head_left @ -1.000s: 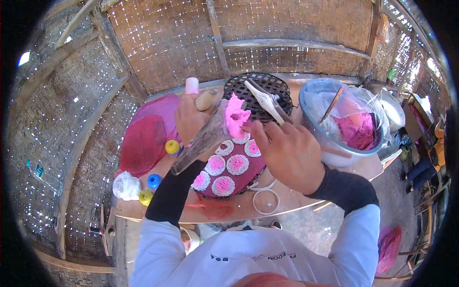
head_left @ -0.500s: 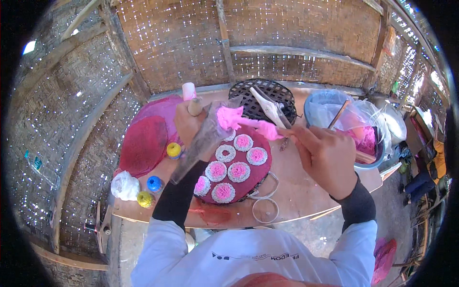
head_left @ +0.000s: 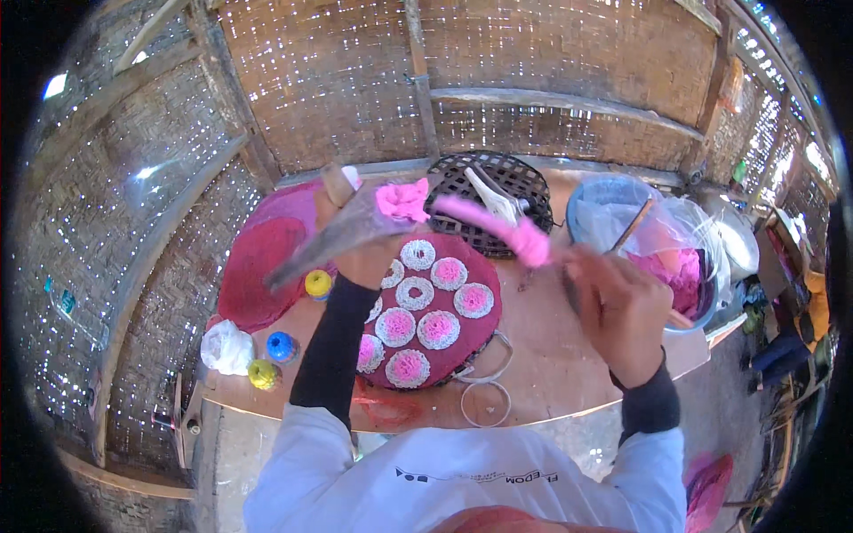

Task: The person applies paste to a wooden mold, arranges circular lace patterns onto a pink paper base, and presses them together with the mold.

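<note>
My left hand (head_left: 369,265) is closed round a clear plastic piping bag (head_left: 333,238), whose wide mouth holds a lump of bright pink paste (head_left: 402,201). The bag's narrow end points down to the left. My right hand (head_left: 626,311) is blurred but closed on a spatula (head_left: 471,211) smeared with pink paste, a thick clump near my fingers. Its tip is just right of the bag's mouth, apart from it. Below lies a round tray with a dark red cover (head_left: 484,334), bearing several white lacy rings; some have pink ruffled centres (head_left: 438,329), while another ring (head_left: 415,293) is unfilled.
At the right stands a blue basin (head_left: 582,191) with plastic sheets and pink paste (head_left: 680,275). A black woven basket (head_left: 449,173) lies behind. Dark pink sheets (head_left: 262,275), yellow and blue spools (head_left: 281,346) and a white plastic bundle (head_left: 227,346) sit left. A pale hoop (head_left: 486,404) lies near the front edge.
The piping bag and my left hand have shifted left. The spatula's tip has come away from the paste at the bag's mouth, leaving a gap. My right hand has moved slightly.
</note>
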The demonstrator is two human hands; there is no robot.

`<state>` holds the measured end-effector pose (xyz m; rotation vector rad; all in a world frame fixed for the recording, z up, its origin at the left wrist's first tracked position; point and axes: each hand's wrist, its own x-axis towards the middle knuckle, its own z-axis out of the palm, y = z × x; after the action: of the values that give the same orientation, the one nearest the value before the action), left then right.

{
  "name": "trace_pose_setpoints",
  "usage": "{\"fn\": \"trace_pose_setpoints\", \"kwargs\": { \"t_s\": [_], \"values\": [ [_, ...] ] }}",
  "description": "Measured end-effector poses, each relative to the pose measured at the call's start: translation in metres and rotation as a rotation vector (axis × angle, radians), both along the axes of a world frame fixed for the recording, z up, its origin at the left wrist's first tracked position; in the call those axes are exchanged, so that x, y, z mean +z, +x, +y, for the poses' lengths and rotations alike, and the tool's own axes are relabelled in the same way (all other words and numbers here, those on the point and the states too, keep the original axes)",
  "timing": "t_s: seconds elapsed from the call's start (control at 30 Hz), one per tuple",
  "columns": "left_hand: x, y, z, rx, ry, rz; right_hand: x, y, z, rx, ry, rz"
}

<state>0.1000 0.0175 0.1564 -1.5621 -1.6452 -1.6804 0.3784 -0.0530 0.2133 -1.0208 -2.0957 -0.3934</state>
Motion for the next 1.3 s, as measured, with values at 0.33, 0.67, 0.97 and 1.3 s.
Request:
{"fn": "trace_pose_setpoints", "kwargs": {
  "t_s": [0.33, 0.67, 0.97, 1.3],
  "values": [
    [-0.024, 0.04, 0.023, 0.049, 0.097, 0.08, -0.084, -0.044, 0.032, 0.113, -0.081, 0.474],
    [-0.04, 0.05, 0.026, -0.105, -0.044, 0.138, -0.07, -0.006, 0.036, 0.095, -0.269, 0.459],
    [-0.031, 0.017, 0.018, 0.244, -0.304, 0.253, -0.063, 0.106, 0.026, 0.206, -0.545, 0.415],
    [-0.023, -0.003, -0.002, -1.03, 0.194, -0.567, -0.088, 0.31, 0.12, -1.047, -0.235, -0.809]
  ]
}}
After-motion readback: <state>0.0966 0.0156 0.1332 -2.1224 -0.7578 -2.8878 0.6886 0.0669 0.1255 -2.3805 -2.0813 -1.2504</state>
